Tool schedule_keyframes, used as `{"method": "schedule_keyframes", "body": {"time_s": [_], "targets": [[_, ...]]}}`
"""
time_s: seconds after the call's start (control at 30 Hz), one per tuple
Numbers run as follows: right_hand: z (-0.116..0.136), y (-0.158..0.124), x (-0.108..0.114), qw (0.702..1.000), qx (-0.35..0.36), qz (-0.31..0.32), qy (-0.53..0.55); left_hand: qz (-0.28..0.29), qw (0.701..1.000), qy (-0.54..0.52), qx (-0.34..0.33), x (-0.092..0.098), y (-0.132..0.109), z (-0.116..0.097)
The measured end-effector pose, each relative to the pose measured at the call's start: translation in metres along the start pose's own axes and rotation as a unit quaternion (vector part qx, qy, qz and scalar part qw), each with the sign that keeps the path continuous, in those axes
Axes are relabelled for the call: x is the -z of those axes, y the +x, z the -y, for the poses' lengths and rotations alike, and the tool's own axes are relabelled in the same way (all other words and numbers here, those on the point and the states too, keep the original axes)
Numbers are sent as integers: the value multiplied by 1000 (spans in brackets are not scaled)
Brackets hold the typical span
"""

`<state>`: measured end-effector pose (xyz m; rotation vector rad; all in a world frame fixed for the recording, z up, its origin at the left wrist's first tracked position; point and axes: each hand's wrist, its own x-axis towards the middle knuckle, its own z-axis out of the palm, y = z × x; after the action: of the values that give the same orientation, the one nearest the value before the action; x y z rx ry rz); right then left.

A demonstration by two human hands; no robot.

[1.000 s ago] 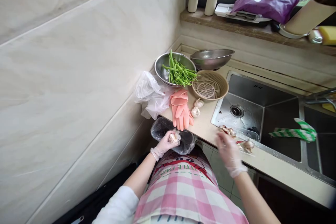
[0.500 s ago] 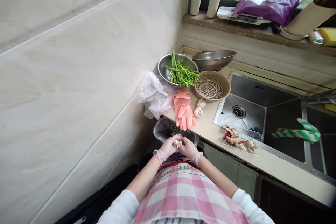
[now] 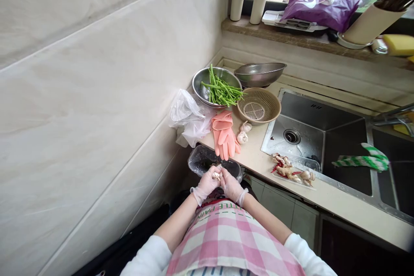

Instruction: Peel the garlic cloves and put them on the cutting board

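Garlic [image 3: 217,176], whitish and partly covered by fingers, is held between my two hands in front of the apron. My left hand [image 3: 208,182], in a clear disposable glove, is closed around it from the left. From the other side my right hand [image 3: 230,184], gloved the same way, pinches it with the fingertips. Both hands are over the near rim of a lined trash bin [image 3: 200,159] below the counter edge. Two whole garlic bulbs [image 3: 242,137] lie on the counter beside pink rubber gloves [image 3: 225,138].
A steel bowl [image 3: 201,88] holds green stalks [image 3: 223,90], next to a brown plastic basket [image 3: 258,105] and a steel strainer [image 3: 260,74]. A clear tray [image 3: 311,184] with ginger, chillies and garlic sits by the sink [image 3: 291,120]. A plastic bag [image 3: 189,114] lies against the wall.
My hands stay together over the bin's near rim, with the fingers shifting slightly around the garlic. The whole view has moved a little; the counter items look unmoved.
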<state>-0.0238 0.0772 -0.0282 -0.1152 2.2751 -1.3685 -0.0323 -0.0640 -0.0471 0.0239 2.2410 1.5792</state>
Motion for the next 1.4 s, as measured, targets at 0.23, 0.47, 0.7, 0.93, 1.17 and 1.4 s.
{"method": "schedule_keyframes", "body": {"time_s": [0.23,0.47,0.7,0.93,1.17,1.4], "targets": [[2,-1,4,1000,-15,4,-21,20,1000,-12,-5,5,1,-9],[3,-1,-2,996,-49,-36,-63,-8,999,-26,-34,-4,-3,-23],[4,-3,-5,994,-68,-60,-54,-5,999,-44,-30,-5,-7,-24],[7,-3,-3,996,-71,-53,-1,2,998,-53,-21,-7,-9,-20],[4,-5,0,998,-51,-20,6,31,996,-81,28,-4,-6,-14],[5,-3,1,995,-52,-46,66,-9,996,-87,24,-9,-11,-27]]}}
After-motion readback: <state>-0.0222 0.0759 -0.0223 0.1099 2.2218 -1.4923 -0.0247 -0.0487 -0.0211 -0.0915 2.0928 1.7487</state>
